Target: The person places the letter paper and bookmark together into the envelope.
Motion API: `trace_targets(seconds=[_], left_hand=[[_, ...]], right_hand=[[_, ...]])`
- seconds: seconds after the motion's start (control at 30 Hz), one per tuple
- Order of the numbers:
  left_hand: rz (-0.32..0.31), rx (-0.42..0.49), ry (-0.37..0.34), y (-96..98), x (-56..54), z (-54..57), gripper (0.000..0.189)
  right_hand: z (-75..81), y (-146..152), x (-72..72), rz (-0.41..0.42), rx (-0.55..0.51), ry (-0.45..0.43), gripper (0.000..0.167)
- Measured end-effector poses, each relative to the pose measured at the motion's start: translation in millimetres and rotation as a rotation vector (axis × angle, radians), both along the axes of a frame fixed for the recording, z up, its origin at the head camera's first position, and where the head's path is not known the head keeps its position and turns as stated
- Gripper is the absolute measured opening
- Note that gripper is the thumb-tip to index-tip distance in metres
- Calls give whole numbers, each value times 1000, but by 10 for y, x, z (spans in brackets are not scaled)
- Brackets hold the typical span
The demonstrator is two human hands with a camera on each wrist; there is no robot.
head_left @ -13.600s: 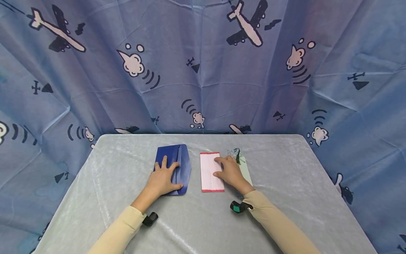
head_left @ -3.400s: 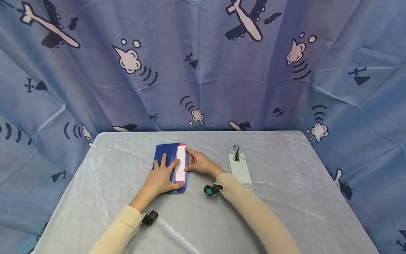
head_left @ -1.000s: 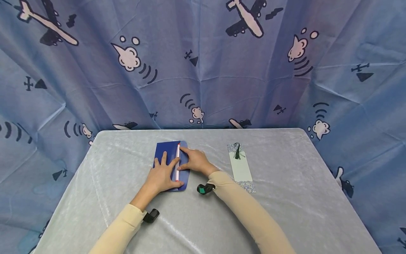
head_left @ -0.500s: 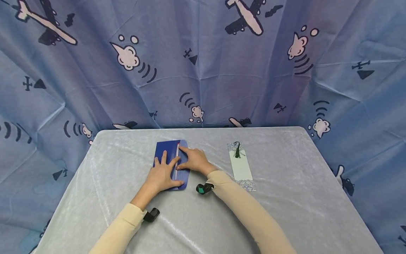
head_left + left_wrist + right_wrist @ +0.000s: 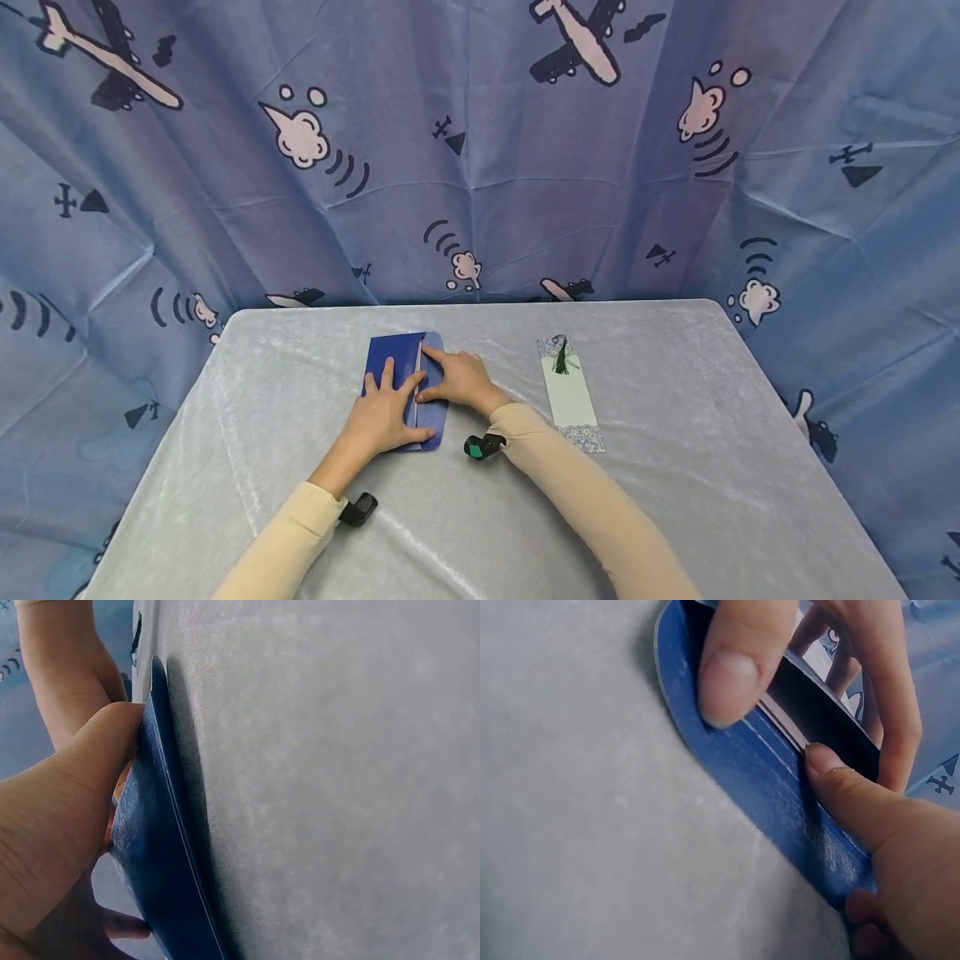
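Note:
A dark blue envelope point(image 5: 393, 346) lies on the table, its flap point(image 5: 435, 417) out to the right. My left hand point(image 5: 378, 418) rests spread on the envelope, thumb near the flap's lower part. In the right wrist view, the left thumb point(image 5: 731, 679) presses beside the gaping slot. Only a thin pale edge of the white card with red ends point(image 5: 784, 722) shows in the slot; the envelope hides the rest. My right hand point(image 5: 462, 382) lies over the flap, thumb point(image 5: 826, 761) and forefinger touching along the card's edge.
A pale green bookmark point(image 5: 570, 396) with patterned ends and a dark green tassel lies to the right. Grey velvety cloth covers the table point(image 5: 675, 392). A blue curtain point(image 5: 480, 150) printed with planes hangs behind. Each wrist wears a small black camera point(image 5: 358, 509).
The card first lay on the table between envelope and bookmark; my right hand carried it left and slid it into the envelope down to a thin edge. The left hand stayed put.

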State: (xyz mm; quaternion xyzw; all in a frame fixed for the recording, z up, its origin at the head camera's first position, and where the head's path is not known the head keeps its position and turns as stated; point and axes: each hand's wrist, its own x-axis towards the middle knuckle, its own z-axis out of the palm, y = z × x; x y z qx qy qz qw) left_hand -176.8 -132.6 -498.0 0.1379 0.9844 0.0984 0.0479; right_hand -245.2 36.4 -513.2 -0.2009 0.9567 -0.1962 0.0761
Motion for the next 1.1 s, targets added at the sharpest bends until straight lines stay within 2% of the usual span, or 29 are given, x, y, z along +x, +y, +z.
trace_targets(seconds=[0.17,0.4,0.53,0.87,1.0,1.1], left_hand=[[4,-3,-6,-5,4,1,100],[13,8,-17,2,3,-6,101],[13,9,-25,11,5,-20,101],[15,36,-27,6,23,-14,100],[12,34,-35,-4,22,-14,101],[8,34,-15,-13,11,-6,100]], right_hand=[[-14,54,-4,29,-55,6,92],[-46,282,-29,69,-331,-41,78],[2,527,-18,50,-418,-31,70],[113,1535,45,-210,-324,32,61],[101,1854,108,-309,-277,5,61],[90,1973,135,-344,-226,-30,61]])
